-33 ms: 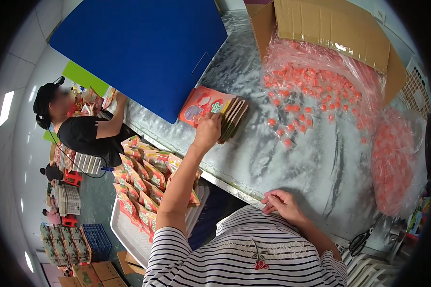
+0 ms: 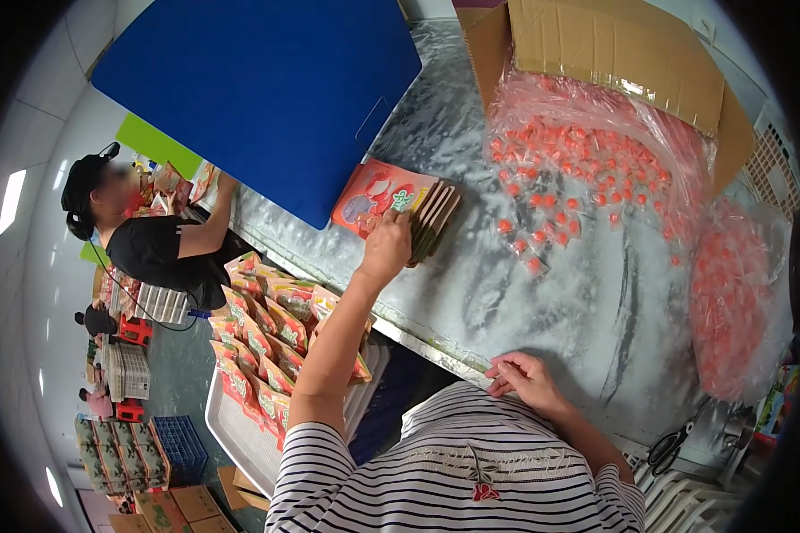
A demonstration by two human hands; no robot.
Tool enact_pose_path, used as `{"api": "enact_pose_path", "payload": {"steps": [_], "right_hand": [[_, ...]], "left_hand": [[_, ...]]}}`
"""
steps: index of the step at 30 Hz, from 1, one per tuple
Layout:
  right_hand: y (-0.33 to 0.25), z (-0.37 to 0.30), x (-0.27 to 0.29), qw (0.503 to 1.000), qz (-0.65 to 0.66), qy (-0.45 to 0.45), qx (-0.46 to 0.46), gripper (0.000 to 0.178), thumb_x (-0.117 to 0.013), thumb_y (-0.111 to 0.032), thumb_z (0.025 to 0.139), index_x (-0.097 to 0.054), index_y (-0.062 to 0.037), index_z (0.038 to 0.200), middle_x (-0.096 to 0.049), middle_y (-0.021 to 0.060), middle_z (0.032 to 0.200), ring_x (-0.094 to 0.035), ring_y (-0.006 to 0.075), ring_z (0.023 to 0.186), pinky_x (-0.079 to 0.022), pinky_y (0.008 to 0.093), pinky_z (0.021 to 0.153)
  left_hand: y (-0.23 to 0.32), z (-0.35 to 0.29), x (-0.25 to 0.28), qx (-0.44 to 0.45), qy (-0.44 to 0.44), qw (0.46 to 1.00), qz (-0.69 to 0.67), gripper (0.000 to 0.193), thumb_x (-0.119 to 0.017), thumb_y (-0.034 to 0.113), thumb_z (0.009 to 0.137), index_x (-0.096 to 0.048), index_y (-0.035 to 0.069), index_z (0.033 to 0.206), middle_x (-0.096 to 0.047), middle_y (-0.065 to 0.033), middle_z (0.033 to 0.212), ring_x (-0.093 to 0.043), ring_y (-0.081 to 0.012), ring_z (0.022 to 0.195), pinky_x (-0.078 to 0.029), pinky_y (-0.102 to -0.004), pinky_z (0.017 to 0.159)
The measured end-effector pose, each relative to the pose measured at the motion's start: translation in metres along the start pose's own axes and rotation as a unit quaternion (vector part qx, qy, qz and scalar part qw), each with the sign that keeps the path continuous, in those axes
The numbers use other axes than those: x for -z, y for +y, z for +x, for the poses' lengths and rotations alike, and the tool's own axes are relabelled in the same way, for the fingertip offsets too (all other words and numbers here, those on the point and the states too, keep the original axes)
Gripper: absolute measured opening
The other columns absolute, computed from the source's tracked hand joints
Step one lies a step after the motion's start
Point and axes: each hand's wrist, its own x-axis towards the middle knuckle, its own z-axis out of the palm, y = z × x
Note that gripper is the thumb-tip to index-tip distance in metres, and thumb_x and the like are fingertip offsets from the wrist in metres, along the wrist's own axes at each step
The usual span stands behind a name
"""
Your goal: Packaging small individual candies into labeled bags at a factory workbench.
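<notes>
My left hand [image 2: 388, 247] is at a stack of flat red pouches [image 2: 435, 218] on the grey marbled table. Its bent fingers are closed at the near edge of the top pouch [image 2: 380, 195], which has a printed front; the fingertips are partly hidden. Beside the table's front edge, close to my body, my right hand [image 2: 522, 377] lies with loosely bent fingers apart and nothing in them. Left of my left forearm, filled red pouches [image 2: 271, 333] stand in rows in a white tray [image 2: 227, 413].
A blue panel [image 2: 258, 89] stands beyond the pouches. Wrapped red candies [image 2: 555, 222] spill from a lined cardboard box [image 2: 617, 44]. A clear bag of candies [image 2: 728, 306] and scissors [image 2: 669, 449] are at the right. A co-worker in black [image 2: 165, 253] works at the left.
</notes>
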Motion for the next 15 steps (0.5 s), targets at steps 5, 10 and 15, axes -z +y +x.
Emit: {"api": "enact_pose_path", "payload": {"steps": [5,10,15], "right_hand": [[-0.008,-0.003,0.001,1.000,0.012,0.009,-0.016,0.024,-0.047,-0.012,0.100,-0.054,0.0051,0.114,-0.064,0.0157,0.103,-0.066,0.0192,0.083,-0.057,0.0307,0.074],[-0.020,0.011,-0.008,0.983,-0.008,0.103,0.154,0.025,-0.057,-0.013,0.095,-0.055,0.0036,0.114,-0.066,0.0131,0.100,-0.065,0.0147,0.087,-0.054,0.0267,0.075],[-0.057,0.021,-0.019,0.953,-0.074,0.167,0.242,0.028,-0.056,-0.017,0.096,-0.055,0.0039,0.114,-0.061,0.0046,0.089,-0.061,0.0109,0.082,-0.051,0.0256,0.071]], "left_hand": [[0.040,-0.004,0.041,0.038,-0.032,0.993,0.104,0.013,-0.055,0.007,0.086,-0.058,-0.003,0.093,-0.062,-0.0206,0.086,-0.062,-0.0381,0.079,-0.050,-0.0426,0.063],[0.120,-0.048,0.053,0.265,-0.114,0.838,-0.464,0.010,-0.062,0.009,0.090,-0.062,0.000,0.087,-0.061,-0.0036,0.067,-0.055,-0.0103,0.057,-0.044,-0.0270,0.050],[0.177,-0.091,0.028,0.289,-0.173,0.664,-0.668,0.004,-0.063,0.004,0.091,-0.063,0.001,0.088,-0.063,-0.0006,0.080,-0.057,-0.0056,0.074,-0.047,-0.0219,0.066]]}}
